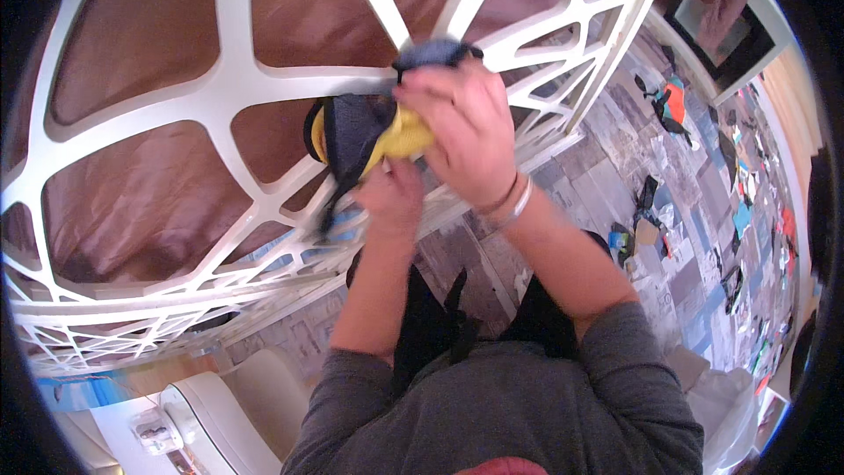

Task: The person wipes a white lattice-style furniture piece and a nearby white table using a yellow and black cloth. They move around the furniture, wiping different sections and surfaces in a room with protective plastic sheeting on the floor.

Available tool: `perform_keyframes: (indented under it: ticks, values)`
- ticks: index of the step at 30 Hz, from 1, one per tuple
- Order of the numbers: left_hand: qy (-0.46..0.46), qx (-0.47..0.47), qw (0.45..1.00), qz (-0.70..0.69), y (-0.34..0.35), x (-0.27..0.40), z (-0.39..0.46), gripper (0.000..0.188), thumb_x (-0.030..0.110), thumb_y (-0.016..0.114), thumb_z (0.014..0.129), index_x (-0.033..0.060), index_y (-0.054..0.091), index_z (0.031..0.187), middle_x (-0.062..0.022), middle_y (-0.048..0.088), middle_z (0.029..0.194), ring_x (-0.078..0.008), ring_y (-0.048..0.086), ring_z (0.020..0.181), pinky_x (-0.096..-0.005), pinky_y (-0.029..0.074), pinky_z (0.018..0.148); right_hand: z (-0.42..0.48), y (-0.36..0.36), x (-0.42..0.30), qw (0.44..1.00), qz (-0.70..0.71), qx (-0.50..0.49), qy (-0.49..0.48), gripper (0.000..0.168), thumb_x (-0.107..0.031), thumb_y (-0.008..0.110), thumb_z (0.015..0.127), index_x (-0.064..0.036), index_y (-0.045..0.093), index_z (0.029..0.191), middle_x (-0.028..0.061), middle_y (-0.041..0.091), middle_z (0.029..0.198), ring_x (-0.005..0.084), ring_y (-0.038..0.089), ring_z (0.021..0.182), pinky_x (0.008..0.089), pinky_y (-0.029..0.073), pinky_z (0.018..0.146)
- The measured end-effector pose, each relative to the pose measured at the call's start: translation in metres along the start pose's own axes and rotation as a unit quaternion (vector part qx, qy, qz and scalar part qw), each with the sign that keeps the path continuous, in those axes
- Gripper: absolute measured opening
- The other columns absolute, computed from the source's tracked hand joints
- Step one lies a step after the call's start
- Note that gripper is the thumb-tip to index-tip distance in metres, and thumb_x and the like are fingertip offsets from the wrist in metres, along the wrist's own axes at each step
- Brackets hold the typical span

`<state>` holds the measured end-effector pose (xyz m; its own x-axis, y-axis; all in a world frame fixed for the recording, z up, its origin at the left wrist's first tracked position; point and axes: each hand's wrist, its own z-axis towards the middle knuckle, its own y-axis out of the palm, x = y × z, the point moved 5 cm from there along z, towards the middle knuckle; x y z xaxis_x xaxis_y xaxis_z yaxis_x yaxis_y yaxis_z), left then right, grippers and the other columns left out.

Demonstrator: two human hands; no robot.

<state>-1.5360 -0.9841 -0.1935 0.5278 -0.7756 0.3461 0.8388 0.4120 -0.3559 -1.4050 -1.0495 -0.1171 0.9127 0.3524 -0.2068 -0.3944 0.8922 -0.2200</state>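
Observation:
A black and yellow fabric item with straps is held up in front of a white lattice panel. My right hand grips its upper right part, where a blurred dark grey piece rises above the fingers. Below the yellow cloth, my left hand pinches the lower edge. A dark strap hangs at the item's lower left, blurred. The fabric hides some of the fingertips. What kind of item it is I cannot tell.
Brown cloth lies behind the lattice. Fabric scraps and small pieces are scattered over the wood-patterned floor at right, among them an orange and black piece. A white sewing machine or similar appliance stands lower left.

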Motion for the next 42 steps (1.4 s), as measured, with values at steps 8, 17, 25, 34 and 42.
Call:
perform_keyframes:
  ticks: [8,17,25,34,42]
  values:
    - [0.147,-0.044,0.984,0.087,0.025,0.04,0.004,0.041,0.015,0.053,0.097,-0.0077,0.053,0.131,-0.0257,0.046,0.142,-0.0443,0.043,0.133,-0.0569,0.022,0.113,-0.091,0.012,0.053,0.989,0.061,-0.051,0.126,0.024,-0.004,0.069,0.07,-0.003,0.063,0.093,0.0139,0.059,0.095,0.0349,0.055,0.089,0.0426,0.045,0.077]
    - [0.185,-0.052,0.967,0.165,0.06,0.069,0.03,0.056,0.032,0.056,0.096,-0.0001,0.044,0.141,-0.024,0.028,0.154,-0.0479,0.026,0.142,-0.0694,0.018,0.108,-0.017,-0.005,0.067,0.991,-0.022,0.019,0.132,0.033,-0.014,0.069,0.072,0.0,0.068,0.102,0.0141,0.062,0.116,0.0368,0.053,0.114,0.0471,0.043,0.101]
    - [0.258,-0.178,0.943,0.114,0.1,0.101,0.029,0.026,0.015,0.059,0.09,-0.002,0.06,0.109,-0.0229,0.044,0.147,-0.0413,0.04,0.138,-0.0608,0.032,0.106,-0.021,-0.05,0.119,0.991,0.06,-0.013,0.118,0.049,-0.006,0.064,0.074,-0.004,0.059,0.122,0.0099,0.061,0.128,0.0325,0.055,0.119,0.0439,0.037,0.111]
    - [0.324,-0.047,0.945,0.005,0.127,0.129,0.051,0.022,0.007,0.054,0.092,-0.0068,0.06,0.108,-0.0192,0.059,0.124,-0.0354,0.056,0.116,-0.0454,0.042,0.1,-0.037,-0.073,0.133,0.994,-0.04,0.051,0.091,0.026,0.001,0.068,0.066,0.002,0.063,0.092,0.0163,0.061,0.104,0.0369,0.058,0.108,0.0419,0.052,0.091]
    - [0.21,-0.13,0.96,0.135,0.184,0.176,0.076,0.012,0.014,0.058,0.09,0.0025,0.058,0.094,-0.0158,0.06,0.092,-0.0336,0.06,0.089,-0.0464,0.044,0.086,-0.006,-0.095,0.189,0.983,-0.081,0.093,0.137,0.035,0.0,0.063,0.079,-0.002,0.062,0.114,0.0148,0.062,0.118,0.0375,0.055,0.11,0.043,0.044,0.101]
